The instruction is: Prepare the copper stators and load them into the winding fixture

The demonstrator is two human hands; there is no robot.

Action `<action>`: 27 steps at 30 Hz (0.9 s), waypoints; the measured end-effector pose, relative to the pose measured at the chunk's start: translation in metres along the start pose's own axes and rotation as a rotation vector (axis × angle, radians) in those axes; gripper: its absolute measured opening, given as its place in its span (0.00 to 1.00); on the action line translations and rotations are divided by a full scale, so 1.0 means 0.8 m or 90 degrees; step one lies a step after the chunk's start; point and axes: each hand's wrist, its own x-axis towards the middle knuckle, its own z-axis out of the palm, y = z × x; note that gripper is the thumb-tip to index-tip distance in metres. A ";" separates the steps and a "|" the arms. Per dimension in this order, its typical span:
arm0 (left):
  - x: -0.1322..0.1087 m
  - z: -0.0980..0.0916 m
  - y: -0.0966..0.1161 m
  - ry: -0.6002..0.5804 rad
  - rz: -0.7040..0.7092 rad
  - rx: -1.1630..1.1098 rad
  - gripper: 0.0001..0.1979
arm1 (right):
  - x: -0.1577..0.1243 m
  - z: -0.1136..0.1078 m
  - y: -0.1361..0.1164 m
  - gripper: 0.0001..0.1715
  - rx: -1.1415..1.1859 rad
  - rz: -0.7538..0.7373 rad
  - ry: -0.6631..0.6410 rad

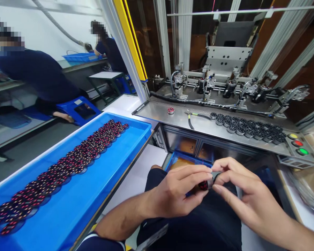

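Both hands meet over my lap, pinching a small round wound coil part [204,184] with red-copper windings. My left hand [179,191] grips it from the left with fingers curled. My right hand [240,188] pinches it from the right with thumb and fingertips. Most of the part is hidden between the fingers. To my left a blue tray [99,181] holds several rows of the same red-wound coils [65,167]. On the steel bench [199,127] ahead lie several dark round cores [248,127] and one single red coil [171,110].
Pliers [191,116] lie on the bench near the cores. Yellow, red and green buttons [297,143] sit at its right end, with machine fixtures [225,83] behind. Two other people work at tables to the far left. A blue bin [183,160] sits under the bench.
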 end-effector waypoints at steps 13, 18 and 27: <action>-0.059 -0.030 -0.021 0.221 -0.365 -0.413 0.20 | 0.169 -0.010 0.123 0.18 -0.321 0.088 0.029; -0.060 -0.028 -0.031 0.318 -0.441 -0.490 0.15 | 0.263 0.057 0.178 0.41 -0.425 0.179 -0.005; -0.057 -0.045 -0.028 0.409 -0.426 -0.459 0.08 | 0.279 0.070 0.203 0.29 -0.415 0.255 -0.042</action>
